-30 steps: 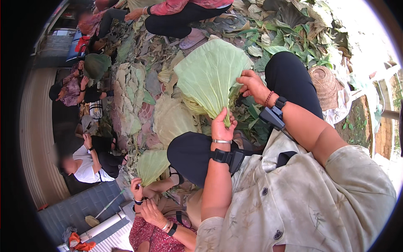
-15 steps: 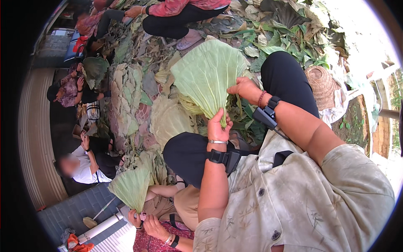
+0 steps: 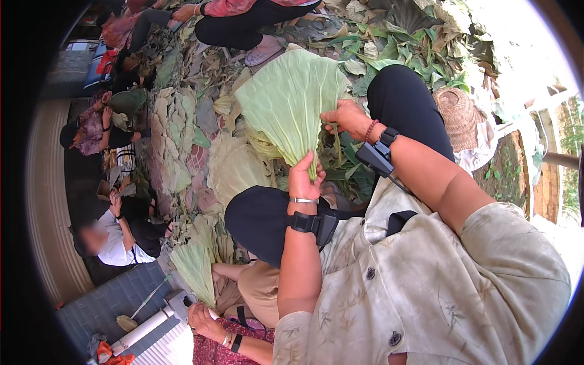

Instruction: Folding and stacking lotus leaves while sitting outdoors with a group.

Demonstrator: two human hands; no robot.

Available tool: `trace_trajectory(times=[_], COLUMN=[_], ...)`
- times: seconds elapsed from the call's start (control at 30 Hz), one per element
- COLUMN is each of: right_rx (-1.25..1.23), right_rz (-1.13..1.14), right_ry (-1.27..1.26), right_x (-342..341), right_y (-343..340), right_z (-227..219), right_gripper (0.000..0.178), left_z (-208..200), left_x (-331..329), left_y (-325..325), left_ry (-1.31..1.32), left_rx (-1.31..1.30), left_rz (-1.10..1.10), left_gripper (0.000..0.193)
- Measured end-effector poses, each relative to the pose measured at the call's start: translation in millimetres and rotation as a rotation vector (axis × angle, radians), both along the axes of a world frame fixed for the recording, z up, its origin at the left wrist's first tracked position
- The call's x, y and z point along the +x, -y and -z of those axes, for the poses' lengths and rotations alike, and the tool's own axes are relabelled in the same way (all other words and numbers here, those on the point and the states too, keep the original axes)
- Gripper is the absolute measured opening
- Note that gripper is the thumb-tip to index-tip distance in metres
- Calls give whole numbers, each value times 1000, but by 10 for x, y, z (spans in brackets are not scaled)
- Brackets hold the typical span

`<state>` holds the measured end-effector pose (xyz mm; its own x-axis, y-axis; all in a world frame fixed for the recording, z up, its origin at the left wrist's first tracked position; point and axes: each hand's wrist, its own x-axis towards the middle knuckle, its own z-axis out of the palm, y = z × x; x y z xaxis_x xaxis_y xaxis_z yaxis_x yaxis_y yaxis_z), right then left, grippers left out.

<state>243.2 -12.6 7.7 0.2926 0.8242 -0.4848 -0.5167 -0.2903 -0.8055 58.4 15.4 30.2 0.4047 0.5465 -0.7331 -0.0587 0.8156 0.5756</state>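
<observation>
A large pale green leaf (image 3: 291, 100), folded into a fan shape with ribs running down to a narrow base, stands out over my knees. My left hand (image 3: 304, 175) is wrapped round its gathered base. At the leaf's right edge, the fingers of my right hand (image 3: 353, 119) are closed in a pinch. A thin green strip (image 3: 337, 145) hangs just below those fingers; whether it is still joined to the leaf I cannot tell. Behind my left hand, a stack of similar leaves (image 3: 260, 146) lies partly hidden by the held one.
Piled leaves (image 3: 173, 137) cover the ground ahead. A woven straw hat (image 3: 456, 118) lies beyond my right knee. At lower left, a co-worker's hand (image 3: 204, 322) is near another folded leaf (image 3: 196, 267). More people sit along the left and at the top.
The whole view has shifted slightly, with things now further left and up. A thin strip now shows below my right fingers. The nearby co-worker's leaf has tilted.
</observation>
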Motion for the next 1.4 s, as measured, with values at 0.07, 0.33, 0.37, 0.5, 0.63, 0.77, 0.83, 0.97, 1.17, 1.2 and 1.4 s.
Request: trace_trajectory(times=[0.07,0.33,0.37,0.5,0.63,0.77,0.83,0.97,1.17,1.2,1.4], right_rx=[-39,7,9,36,26,-5,40,80,8,-13,140], right_rz=[-22,78,81,106,111,155,180,106,96,131,149], right_ry=[185,-115,-111,-80,37,6,-175,-45,116,117,-82], right_x=[17,46,57,100,154,117,96,104,111,136,112], right_y=[-15,11,11,-2,-29,5,10,1,-27,-11,20], right_z=[42,-96,-93,11,109,-16,-105,1,70,103,-52], right_gripper=[15,16,16,16,18,14,11,10,9,11,18], left_z=[-21,-57,-68,-127,-192,-287,-313,-369,-462,-461,-486], left_x=[8,-81,-62,-28,-78,-161,-203,-195,-322,-355,-433], left_y=[8,-10,-3,26,-12,-9,13,94,110,103,125], left_ry=[-16,-28,-46,-69,-74,-88,-105,-140,-149,-134,-153], left_rx=[6,-23,-7,16,23,27,29,64,78,72,95], left_rz=[11,22,34,47,53,90,85,95,65,71,101], left_gripper=[15,16,16,16,15,15,14,14,15,15,14])
